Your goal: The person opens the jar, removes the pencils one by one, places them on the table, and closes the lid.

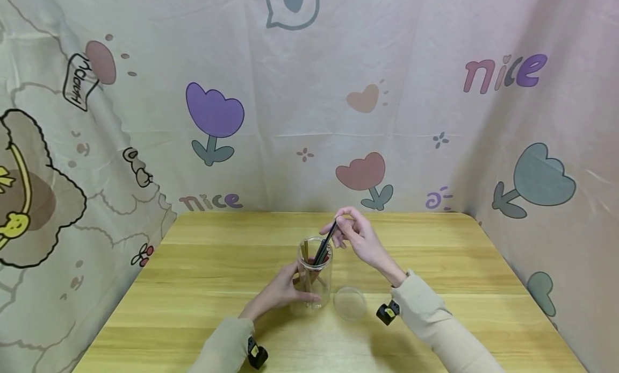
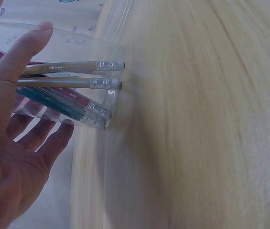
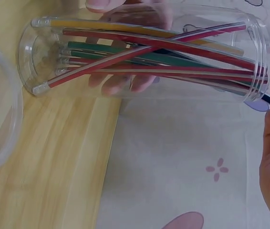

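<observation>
A clear jar (image 1: 325,288) of pencils stands upright on the table, its mouth uncovered. My left hand (image 1: 279,291) grips the jar's side, the thumb across the front and the fingers behind. With thumb and fingertips, my right hand (image 1: 360,239) pinches the upper end of a dark pencil (image 1: 330,232), which slants out over the rim. Red, green and yellow pencils (image 3: 163,45) lean crosswise inside, seen through the wall in the right wrist view. Metal-banded eraser ends (image 2: 107,67) rest at the jar's bottom in the left wrist view.
A round clear lid (image 1: 350,304) lies flat on the table just right of the jar. The wooden tabletop (image 1: 217,255) reaches back to a printed cloth backdrop (image 1: 300,109), and more cloth hangs at both sides.
</observation>
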A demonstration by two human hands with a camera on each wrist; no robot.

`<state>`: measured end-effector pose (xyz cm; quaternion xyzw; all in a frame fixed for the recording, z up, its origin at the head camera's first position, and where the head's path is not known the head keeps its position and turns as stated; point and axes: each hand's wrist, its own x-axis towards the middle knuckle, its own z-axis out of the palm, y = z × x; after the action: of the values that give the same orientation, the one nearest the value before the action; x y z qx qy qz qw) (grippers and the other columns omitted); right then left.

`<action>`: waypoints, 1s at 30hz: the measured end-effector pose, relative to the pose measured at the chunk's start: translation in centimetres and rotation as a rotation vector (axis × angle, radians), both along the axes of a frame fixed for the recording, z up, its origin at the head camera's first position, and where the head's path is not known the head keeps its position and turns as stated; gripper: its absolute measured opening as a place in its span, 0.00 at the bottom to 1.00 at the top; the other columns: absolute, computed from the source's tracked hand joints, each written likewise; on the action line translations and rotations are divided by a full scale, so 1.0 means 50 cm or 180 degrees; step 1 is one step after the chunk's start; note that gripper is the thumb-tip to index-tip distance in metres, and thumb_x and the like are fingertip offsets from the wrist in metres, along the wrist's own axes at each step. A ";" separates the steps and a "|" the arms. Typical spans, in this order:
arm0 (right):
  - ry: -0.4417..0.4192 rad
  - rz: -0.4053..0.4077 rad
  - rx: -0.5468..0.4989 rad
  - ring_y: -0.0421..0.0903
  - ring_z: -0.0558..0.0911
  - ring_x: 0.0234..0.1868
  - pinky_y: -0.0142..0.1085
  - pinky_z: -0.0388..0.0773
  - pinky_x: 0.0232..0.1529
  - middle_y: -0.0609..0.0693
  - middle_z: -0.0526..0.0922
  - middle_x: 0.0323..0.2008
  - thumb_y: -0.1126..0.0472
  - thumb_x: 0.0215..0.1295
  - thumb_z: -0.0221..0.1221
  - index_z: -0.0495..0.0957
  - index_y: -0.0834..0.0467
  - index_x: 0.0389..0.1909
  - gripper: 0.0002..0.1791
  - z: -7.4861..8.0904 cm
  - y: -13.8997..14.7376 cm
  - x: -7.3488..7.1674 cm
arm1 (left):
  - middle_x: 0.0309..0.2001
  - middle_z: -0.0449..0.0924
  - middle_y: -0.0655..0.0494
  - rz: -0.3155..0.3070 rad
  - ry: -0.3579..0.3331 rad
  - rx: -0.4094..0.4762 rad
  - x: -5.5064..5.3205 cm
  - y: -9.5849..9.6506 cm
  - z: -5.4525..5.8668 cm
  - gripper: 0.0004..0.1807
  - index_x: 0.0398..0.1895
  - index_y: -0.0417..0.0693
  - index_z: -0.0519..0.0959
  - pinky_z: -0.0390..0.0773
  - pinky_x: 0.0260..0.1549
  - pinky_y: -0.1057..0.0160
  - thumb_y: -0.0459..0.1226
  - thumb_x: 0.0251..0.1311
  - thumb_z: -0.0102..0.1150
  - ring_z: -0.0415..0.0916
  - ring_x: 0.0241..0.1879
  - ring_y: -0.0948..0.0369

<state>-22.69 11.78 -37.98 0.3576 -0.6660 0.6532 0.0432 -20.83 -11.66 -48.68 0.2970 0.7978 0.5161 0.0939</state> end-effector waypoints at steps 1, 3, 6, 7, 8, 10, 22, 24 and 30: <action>-0.0033 0.0029 -0.0069 0.36 0.78 0.22 0.28 0.78 0.20 0.81 0.80 0.40 0.63 0.82 0.41 0.65 0.68 0.46 0.10 0.000 0.000 0.000 | 0.66 0.75 0.44 -0.0002 -0.0007 0.0002 0.000 0.000 0.000 0.46 0.70 0.50 0.68 0.75 0.67 0.44 0.40 0.45 0.80 0.76 0.65 0.46; -0.0074 0.0055 -0.0175 0.37 0.80 0.22 0.32 0.82 0.20 0.82 0.79 0.39 0.62 0.82 0.41 0.66 0.63 0.46 0.08 -0.001 0.001 -0.001 | 0.67 0.75 0.44 -0.0008 -0.0014 0.0002 0.000 0.000 -0.001 0.46 0.71 0.50 0.67 0.75 0.68 0.44 0.40 0.45 0.80 0.75 0.65 0.45; -0.0069 0.0060 -0.0309 0.39 0.83 0.23 0.35 0.86 0.22 0.75 0.83 0.38 0.63 0.81 0.43 0.70 0.55 0.48 0.07 -0.003 0.003 -0.003 | 0.67 0.74 0.43 -0.0022 -0.0030 0.0021 0.000 0.000 -0.001 0.46 0.71 0.50 0.67 0.74 0.68 0.45 0.39 0.46 0.80 0.75 0.65 0.45; -0.0064 0.0056 -0.0342 0.39 0.83 0.23 0.36 0.86 0.23 0.70 0.85 0.38 0.63 0.81 0.43 0.72 0.53 0.49 0.08 -0.003 0.004 -0.003 | 0.67 0.75 0.43 -0.0020 -0.0032 0.0020 0.000 0.000 -0.001 0.46 0.71 0.50 0.67 0.74 0.68 0.45 0.39 0.46 0.80 0.75 0.65 0.45; -0.0038 0.0045 -0.0371 0.38 0.83 0.24 0.36 0.87 0.24 0.65 0.87 0.37 0.63 0.81 0.44 0.73 0.53 0.49 0.09 -0.003 0.005 -0.003 | 0.67 0.75 0.43 -0.0013 -0.0031 0.0016 0.000 0.001 -0.001 0.46 0.70 0.50 0.67 0.74 0.68 0.44 0.39 0.46 0.80 0.75 0.65 0.45; 0.0014 0.0028 -0.0439 0.38 0.84 0.24 0.35 0.87 0.25 0.53 0.89 0.37 0.62 0.81 0.44 0.76 0.52 0.50 0.11 -0.003 0.006 -0.003 | 0.66 0.75 0.43 -0.0004 -0.0011 0.0019 0.000 0.001 -0.001 0.46 0.70 0.49 0.68 0.75 0.67 0.43 0.39 0.45 0.80 0.75 0.65 0.44; 0.0311 -0.0267 -0.0719 0.36 0.83 0.22 0.32 0.86 0.24 0.43 0.88 0.35 0.62 0.80 0.46 0.83 0.49 0.50 0.16 0.006 0.006 0.005 | 0.67 0.75 0.45 0.0030 0.0013 -0.0015 -0.002 0.001 0.000 0.46 0.70 0.50 0.68 0.74 0.68 0.42 0.40 0.45 0.80 0.75 0.65 0.46; 0.0337 -0.0299 -0.0732 0.37 0.83 0.22 0.32 0.86 0.24 0.43 0.88 0.35 0.62 0.80 0.46 0.83 0.50 0.50 0.16 0.008 0.007 0.006 | 0.67 0.75 0.45 0.0038 0.0008 -0.0021 -0.002 0.000 0.000 0.46 0.69 0.51 0.68 0.75 0.67 0.43 0.40 0.45 0.80 0.76 0.65 0.46; 0.0448 -0.0432 -0.0774 0.37 0.83 0.21 0.30 0.86 0.26 0.43 0.88 0.35 0.65 0.79 0.45 0.83 0.56 0.51 0.16 0.010 0.015 0.005 | 0.65 0.76 0.45 0.0057 0.0026 -0.0051 0.000 0.001 0.000 0.46 0.70 0.51 0.68 0.76 0.67 0.43 0.41 0.45 0.80 0.76 0.64 0.46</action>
<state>-22.45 12.55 -37.48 0.3489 -0.5999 0.6979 0.1768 -20.84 -11.64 -48.65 0.2911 0.8050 0.5093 0.0884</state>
